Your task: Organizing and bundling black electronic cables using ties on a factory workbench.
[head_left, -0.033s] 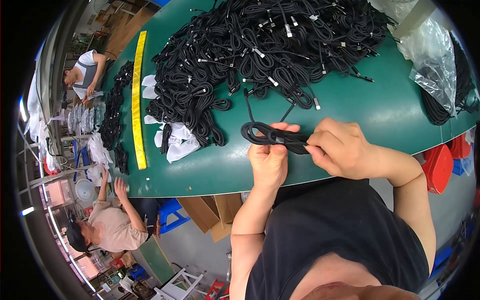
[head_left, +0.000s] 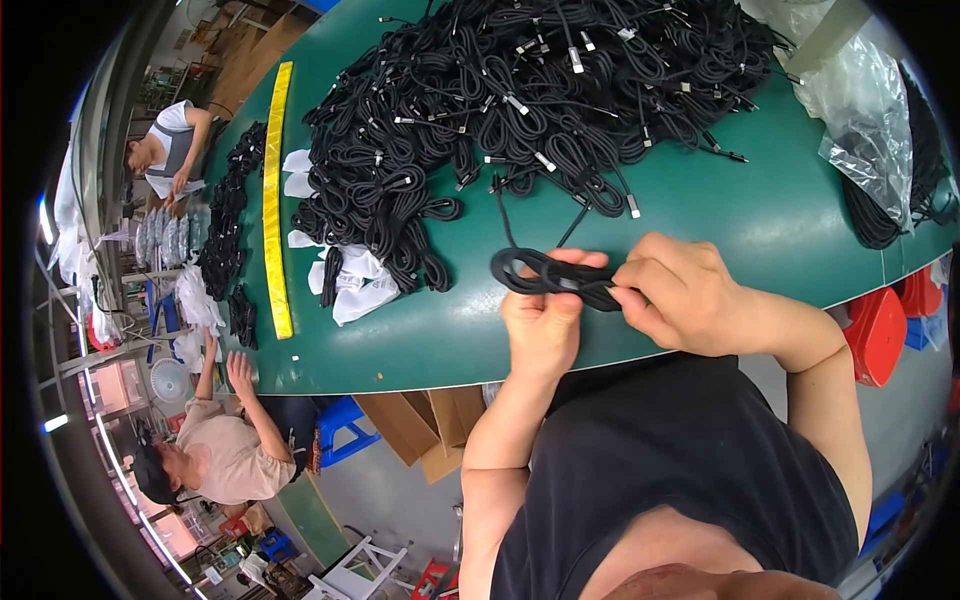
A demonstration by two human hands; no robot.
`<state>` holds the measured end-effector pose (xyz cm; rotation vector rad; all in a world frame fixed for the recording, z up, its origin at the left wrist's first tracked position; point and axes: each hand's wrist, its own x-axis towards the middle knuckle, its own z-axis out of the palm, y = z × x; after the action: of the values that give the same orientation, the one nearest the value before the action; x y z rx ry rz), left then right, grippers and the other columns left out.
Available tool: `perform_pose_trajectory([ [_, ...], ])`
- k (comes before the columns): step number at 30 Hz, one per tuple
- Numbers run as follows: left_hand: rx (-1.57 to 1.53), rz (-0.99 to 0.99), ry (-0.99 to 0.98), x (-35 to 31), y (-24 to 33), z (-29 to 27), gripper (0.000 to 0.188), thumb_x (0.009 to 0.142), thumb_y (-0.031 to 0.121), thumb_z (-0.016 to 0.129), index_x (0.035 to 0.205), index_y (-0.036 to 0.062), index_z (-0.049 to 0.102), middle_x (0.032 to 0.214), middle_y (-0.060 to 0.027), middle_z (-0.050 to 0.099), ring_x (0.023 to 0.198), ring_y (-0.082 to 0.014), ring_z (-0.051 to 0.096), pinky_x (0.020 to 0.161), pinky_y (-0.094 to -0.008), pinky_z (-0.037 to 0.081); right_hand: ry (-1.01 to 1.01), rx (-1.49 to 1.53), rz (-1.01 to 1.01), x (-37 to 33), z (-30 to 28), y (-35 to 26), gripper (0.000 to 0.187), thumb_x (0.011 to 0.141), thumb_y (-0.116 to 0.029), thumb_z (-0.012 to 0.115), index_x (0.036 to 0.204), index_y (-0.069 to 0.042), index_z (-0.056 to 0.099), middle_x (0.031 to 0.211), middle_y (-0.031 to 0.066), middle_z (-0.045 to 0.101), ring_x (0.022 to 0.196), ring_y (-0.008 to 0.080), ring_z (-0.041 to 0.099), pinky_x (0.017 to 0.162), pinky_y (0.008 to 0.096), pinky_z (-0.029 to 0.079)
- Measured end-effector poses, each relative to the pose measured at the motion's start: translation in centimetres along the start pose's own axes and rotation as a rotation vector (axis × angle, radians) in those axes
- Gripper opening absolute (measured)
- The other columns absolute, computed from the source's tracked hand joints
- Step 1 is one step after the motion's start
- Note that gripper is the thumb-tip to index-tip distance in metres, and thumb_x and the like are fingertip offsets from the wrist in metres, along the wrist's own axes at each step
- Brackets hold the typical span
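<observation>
Head-worn fisheye — downward; near; wide

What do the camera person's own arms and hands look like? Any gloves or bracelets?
The left hand and right hand have no gloves, and I see no watch or bracelet. Both forearms are bare too. The top is black.

Red stool [head_left: 873, 340], white fan [head_left: 170, 380]

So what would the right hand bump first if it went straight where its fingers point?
Likely the cable in the left hand: the right hand seems to touch it, though depth is unclear.
</observation>
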<state>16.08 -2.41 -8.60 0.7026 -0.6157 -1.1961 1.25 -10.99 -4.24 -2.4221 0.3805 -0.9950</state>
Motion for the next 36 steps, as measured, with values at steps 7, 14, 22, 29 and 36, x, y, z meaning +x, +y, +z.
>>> perform_pose_trajectory([
  [7,-0.006,-0.060,0.023,-0.7,-0.2,-0.2,0.039,0.079,0.018,0.066,0.109,-0.0010,0.051,0.106,-0.0146,0.058,0.096,-0.0210,0.057,0.086,-0.0335,0.045,-0.050,-0.004,-0.004,0.2,0.2,-0.4,0.013,0.071,-0.004,0.064,0.076,-0.002,0.052,0.071,0.0074,0.046,0.058,0.0203,0.054,0.042,0.0305,0.043],
  [14,-0.057,-0.115,0.012,-1.2,-0.9,0.7,0.036,0.083,0.019,0.062,0.111,-0.0005,0.051,0.102,-0.0101,0.058,0.094,-0.0166,0.055,0.086,-0.0302,0.042,-0.086,0.001,0.032,-0.1,0.3,-0.8,0.015,0.072,-0.008,0.065,0.078,-0.003,0.052,0.073,0.0079,0.046,0.061,0.0221,0.054,0.047,0.0320,0.045],
  [22,0.145,-0.226,-0.024,0.0,0.7,-0.4,0.034,0.083,0.019,0.062,0.108,-0.0008,0.053,0.089,-0.0044,0.055,0.086,-0.0146,0.054,0.077,-0.0273,0.044,-0.032,-0.092,0.005,1.7,-2.5,-0.3,0.029,0.069,-0.016,0.068,0.091,-0.003,0.056,0.088,0.0081,0.053,0.082,0.0234,0.055,0.071,0.0360,0.046],
  [29,1.143,0.059,-0.323,0.7,4.7,-0.2,0.049,0.059,0.010,0.079,0.103,0.0009,0.059,0.082,-0.0053,0.055,0.079,-0.0157,0.056,0.067,-0.0285,0.047,-0.407,-0.172,-0.247,2.3,-2.3,2.2,0.029,0.075,-0.027,0.063,0.094,-0.005,0.056,0.082,0.0064,0.052,0.082,0.0234,0.053,0.080,0.0404,0.041],
  [36,-0.090,0.025,-0.059,-0.3,3.1,-1.4,0.082,0.065,0.013,0.078,0.131,0.0010,0.031,0.103,-0.0152,0.052,0.075,-0.0166,0.057,0.059,-0.0274,0.049,-0.140,0.134,0.028,2.2,-1.2,0.8,0.026,0.073,-0.017,0.068,0.090,-0.004,0.053,0.078,0.0080,0.047,0.060,0.0234,0.052,0.048,0.0327,0.043],
])
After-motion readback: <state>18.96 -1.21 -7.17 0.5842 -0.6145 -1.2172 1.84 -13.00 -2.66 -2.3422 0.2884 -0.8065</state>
